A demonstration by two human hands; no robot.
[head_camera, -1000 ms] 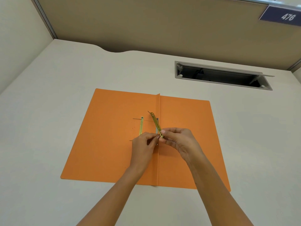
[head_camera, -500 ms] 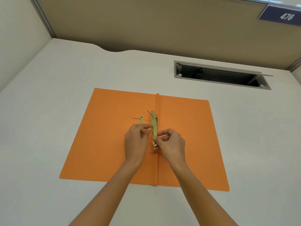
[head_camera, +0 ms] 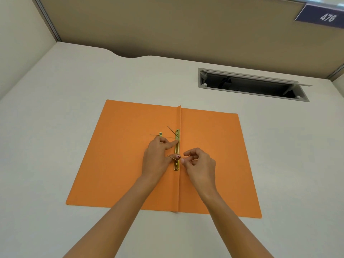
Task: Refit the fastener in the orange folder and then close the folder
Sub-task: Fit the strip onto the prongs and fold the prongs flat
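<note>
The orange folder [head_camera: 119, 164] lies open and flat on the desk. A gold fastener bar [head_camera: 177, 165] lies along the left side of its spine fold. Two thin prongs stick up through the bar, one near its top [head_camera: 170, 129] and one lower down. My left hand [head_camera: 158, 157] pins the bar with forefinger and thumb, the thumb by the lower prong. A second gold strip [head_camera: 160, 134] shows only its top end beyond my left hand. My right hand [head_camera: 200, 164] hovers just right of the bar, fingers loosely curled and apart, holding nothing.
The folder rests on a white desk [head_camera: 55, 127] with bare surface on all sides. An open grey cable hatch [head_camera: 251, 85] is set into the desk at the back right. Beige partition walls close the back and left; a sign reads 476 [head_camera: 327, 16].
The bar, held tilted between both hands a second ago, now lies flat along the spine. My right hand has let go and drawn slightly right; my left forefinger has moved onto the bar.
</note>
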